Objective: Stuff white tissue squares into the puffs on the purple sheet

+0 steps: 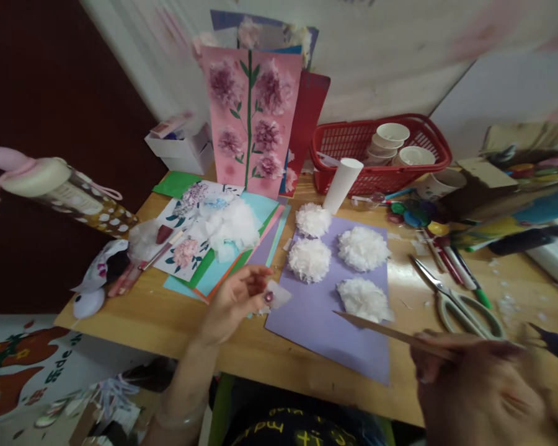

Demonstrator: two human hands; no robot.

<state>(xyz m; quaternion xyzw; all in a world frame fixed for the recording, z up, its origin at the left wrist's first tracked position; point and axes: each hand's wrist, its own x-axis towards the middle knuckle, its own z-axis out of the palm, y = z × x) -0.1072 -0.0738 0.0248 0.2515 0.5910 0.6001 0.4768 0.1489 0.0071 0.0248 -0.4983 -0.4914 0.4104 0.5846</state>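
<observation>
As paper scrap sits between pinched left fingers, right fingers closed round stick

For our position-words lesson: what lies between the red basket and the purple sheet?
A white tube is between the basket and the sheet, in the head view.

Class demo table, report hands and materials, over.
Left hand: pinching small translucent scrap. Right hand: gripping pointed stick. Four ruffled white flowers on purple sheet. Scissors near right hand.
</observation>
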